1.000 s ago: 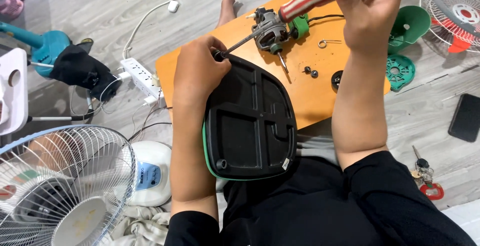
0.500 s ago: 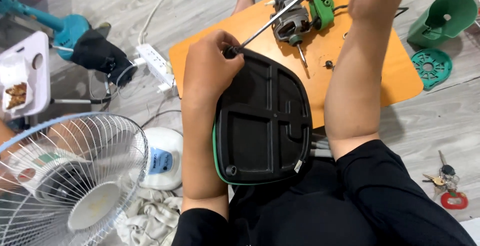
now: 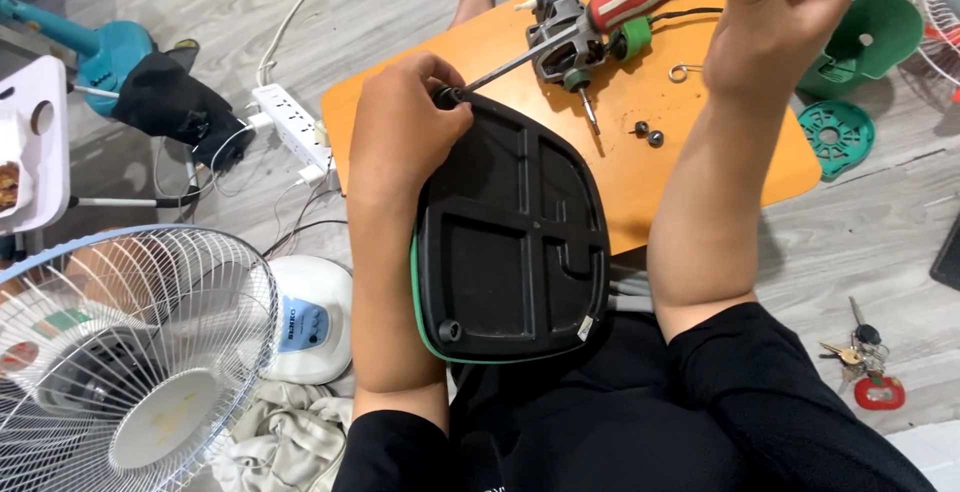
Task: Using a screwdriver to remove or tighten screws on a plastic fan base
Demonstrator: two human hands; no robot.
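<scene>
The black fan base (image 3: 510,242) rests on the person's lap, its far end touching the near edge of the orange board (image 3: 700,152). The left hand (image 3: 405,137) has its fingers pinched around the tip of the screwdriver (image 3: 600,17) at the base's far corner, and the right hand (image 3: 790,12) wraps the striped handle. It would help to keep the shaft in line with the screw and press while turning.

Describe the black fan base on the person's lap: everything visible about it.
The fan base is a rounded black plastic plate lying underside up, ribbed into several shallow compartments, with a green rim along its left and lower edge. A round foot or plug sits at its lower left corner and a small pale sticker near the lower right. It rests on the lap and overlaps the orange board. The left hand grips its top left corner, where the screwdriver tip meets it; the right hand holds the striped handle.
</scene>
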